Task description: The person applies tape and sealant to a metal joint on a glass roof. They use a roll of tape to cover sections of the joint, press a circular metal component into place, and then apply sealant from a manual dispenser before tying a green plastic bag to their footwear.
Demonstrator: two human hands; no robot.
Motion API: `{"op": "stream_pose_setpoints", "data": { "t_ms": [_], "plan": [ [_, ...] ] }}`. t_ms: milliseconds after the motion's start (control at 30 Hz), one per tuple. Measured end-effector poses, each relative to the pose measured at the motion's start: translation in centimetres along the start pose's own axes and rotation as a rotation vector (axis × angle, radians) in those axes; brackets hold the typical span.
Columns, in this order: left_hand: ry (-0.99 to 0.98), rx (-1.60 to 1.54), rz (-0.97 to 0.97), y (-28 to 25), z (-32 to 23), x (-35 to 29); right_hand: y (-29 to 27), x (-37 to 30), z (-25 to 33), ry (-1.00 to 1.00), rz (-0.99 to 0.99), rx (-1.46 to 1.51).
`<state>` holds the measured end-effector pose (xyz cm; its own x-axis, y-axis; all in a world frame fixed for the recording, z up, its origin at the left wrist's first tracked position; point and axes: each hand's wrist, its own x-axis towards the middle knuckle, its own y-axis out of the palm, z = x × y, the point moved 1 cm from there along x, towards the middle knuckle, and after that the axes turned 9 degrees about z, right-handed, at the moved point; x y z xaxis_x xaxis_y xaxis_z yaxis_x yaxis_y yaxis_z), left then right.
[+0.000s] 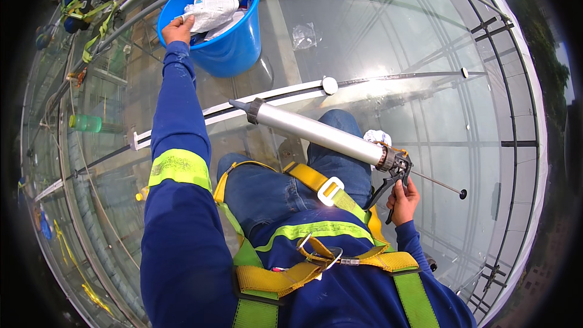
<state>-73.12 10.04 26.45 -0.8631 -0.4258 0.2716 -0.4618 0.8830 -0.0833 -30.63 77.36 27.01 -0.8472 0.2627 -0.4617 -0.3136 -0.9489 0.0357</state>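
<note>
From the head view I see my left hand [177,29] stretched out to the blue bucket [234,48], fingers closed on the crumpled white paper [211,11] that lies at the bucket's rim; other scraps fill the bucket behind it. My right hand [402,201] is clamped around the black handle and trigger of a caulking gun [331,138], whose silver tube slants up to the left across my knees, nozzle toward a white strip [276,96] along the seam of the glass roof [395,42] I kneel on. The gun's push rod sticks out to the right past my hand. A yellow-green harness [316,267] crosses my chest. A green bottle [85,123] lies well apart on my left.
</note>
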Motion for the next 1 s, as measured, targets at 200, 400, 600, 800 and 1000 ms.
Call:
{"op": "stream_pose_setpoints", "data": {
  "t_ms": [200,400,600,800,1000],
  "plan": [
    [-0.029,0.242,-0.160,2.5,-3.8,-2.6,-0.5,-0.2,-0.1,0.011,-0.014,0.014],
    [0.031,0.226,-0.348,1.1,-3.6,-1.5,-0.1,-0.3,0.2,-0.012,0.030,-0.005],
    [0.125,0.019,-0.423,-0.1,-1.7,-1.1,-0.6,0.1,-0.5,-0.014,0.038,-0.006],
    [-0.017,-0.307,-0.323,2.0,-3.7,-2.3,-1.1,-0.2,-0.3,-0.022,0.054,-0.009],
    [-0.018,0.053,-0.372,-1.0,-3.1,-2.4,-0.6,0.8,-0.3,-0.031,0.111,0.027]
  ]
}}
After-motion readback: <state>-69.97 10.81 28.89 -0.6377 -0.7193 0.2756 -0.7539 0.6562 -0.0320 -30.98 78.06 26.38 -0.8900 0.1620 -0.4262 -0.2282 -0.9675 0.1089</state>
